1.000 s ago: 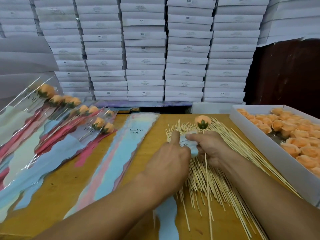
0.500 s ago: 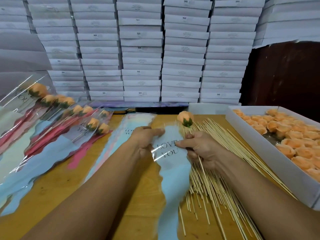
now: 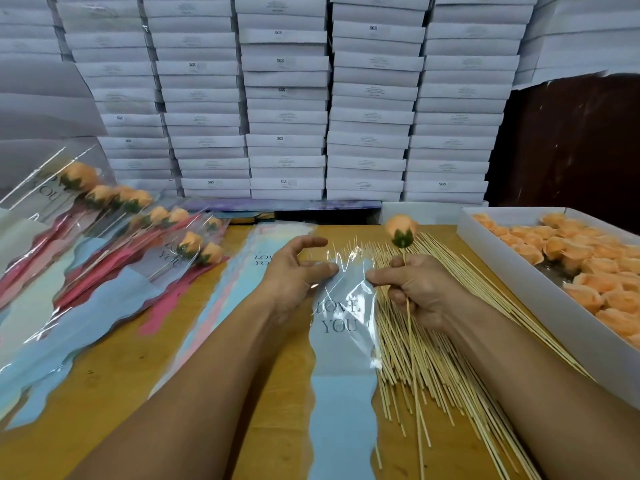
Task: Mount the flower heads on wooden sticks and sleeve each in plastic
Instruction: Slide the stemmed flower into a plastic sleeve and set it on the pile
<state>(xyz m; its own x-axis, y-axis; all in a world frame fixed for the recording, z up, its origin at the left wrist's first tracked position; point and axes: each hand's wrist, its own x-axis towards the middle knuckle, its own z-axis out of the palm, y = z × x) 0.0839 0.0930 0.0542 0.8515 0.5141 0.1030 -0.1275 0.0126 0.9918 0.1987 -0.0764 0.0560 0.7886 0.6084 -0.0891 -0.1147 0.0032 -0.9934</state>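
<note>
A clear plastic sleeve [image 3: 341, 327] with a blue wavy edge and the words LOVE YOU lies on the table in front of me. My left hand [image 3: 298, 271] pinches its top left edge with thumb and finger. My right hand [image 3: 412, 289] pinches the top right edge and also grips a wooden stick [image 3: 414, 375] bearing an orange flower head [image 3: 401, 228], held upright above the sleeve's mouth. The flower is outside the sleeve.
A heap of loose sticks [image 3: 450, 341] lies under my right hand. A white box [image 3: 540, 306] of orange flower heads [image 3: 588, 265] stands at the right. Sleeved flowers [image 3: 145, 237] pile at the left, beside a stack of flat sleeves [image 3: 239, 282]. White cartons [image 3: 287, 116] wall the back.
Both hands with the sleeve and flower stick have shifted slightly right and toward me. The sleeve's top edge is now pulled apart between my two hands.
</note>
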